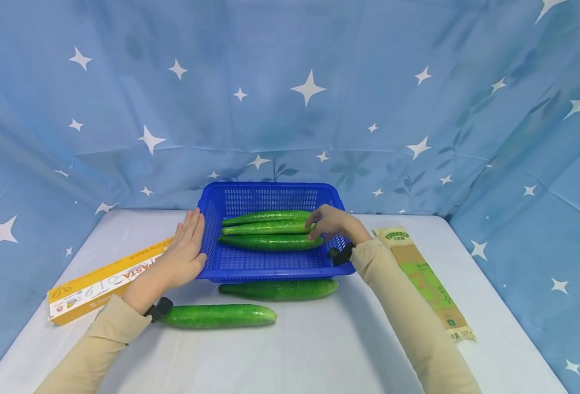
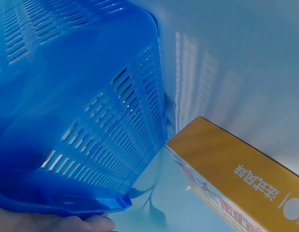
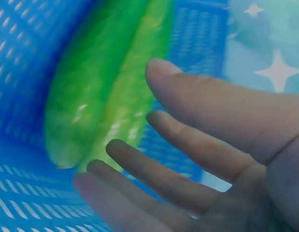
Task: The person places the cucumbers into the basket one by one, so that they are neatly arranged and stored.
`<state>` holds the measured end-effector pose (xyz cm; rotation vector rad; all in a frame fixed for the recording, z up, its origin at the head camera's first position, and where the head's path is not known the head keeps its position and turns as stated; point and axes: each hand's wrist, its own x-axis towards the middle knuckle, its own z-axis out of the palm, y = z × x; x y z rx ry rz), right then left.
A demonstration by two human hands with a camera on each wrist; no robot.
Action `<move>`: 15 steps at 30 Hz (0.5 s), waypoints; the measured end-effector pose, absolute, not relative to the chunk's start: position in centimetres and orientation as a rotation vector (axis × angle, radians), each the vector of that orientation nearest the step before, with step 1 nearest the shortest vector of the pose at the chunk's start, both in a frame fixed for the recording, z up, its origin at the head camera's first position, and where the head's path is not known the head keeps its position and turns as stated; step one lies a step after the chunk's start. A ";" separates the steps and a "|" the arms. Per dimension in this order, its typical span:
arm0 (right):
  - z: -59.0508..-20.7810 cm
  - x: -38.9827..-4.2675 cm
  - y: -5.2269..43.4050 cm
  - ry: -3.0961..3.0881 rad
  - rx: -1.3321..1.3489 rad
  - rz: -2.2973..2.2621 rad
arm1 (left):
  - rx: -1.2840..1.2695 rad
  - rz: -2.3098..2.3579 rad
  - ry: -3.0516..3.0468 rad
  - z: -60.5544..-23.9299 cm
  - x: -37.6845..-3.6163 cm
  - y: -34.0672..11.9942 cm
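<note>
Three cucumbers (image 1: 270,230) are already lying side by side in the basket (image 1: 270,265), while two more are still waiting on the desk (image 1: 319,345): one (image 1: 278,289) just in front of the basket's near rim, the other (image 1: 219,316) a little nearer the person, beside the left wrist. So, judging by how things lie, the loading is a bit over halfway along. The left hand (image 1: 185,251) is pressing flat against the basket's left wall, fingers straight and holding nothing. The right hand (image 1: 330,221) is reaching into the basket at the right ends of the cucumbers, its fingers (image 3: 188,140) loosely spread and relaxed; the right wrist view is showing them apart from the nearest cucumber, not gripping it. The basket is rigid blue plastic, rectangular, its walls and floor perforated with slots. The cucumbers are long, smooth-skinned and glossy, tapering to rounded tips. A long yellow cardboard box (image 1: 98,287) is lying left of the basket, a flat paper packet (image 1: 425,282) right of it, both on the pale, smooth desk.
</note>
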<state>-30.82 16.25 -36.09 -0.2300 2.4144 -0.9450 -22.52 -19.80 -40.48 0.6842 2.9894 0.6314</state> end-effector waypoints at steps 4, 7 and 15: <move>-34.4 -29.7 16.5 2.505 -0.349 -0.943 | 0.684 0.628 2.993 -40.5 -22.6 -19.8; -33.2 -28.4 16.5 2.571 -0.461 -0.971 | 0.682 0.628 2.992 -40.4 -22.6 -19.8; -30.9 -22.9 15.2 2.740 -0.775 -1.188 | 0.679 0.615 2.992 -40.5 -22.6 -19.8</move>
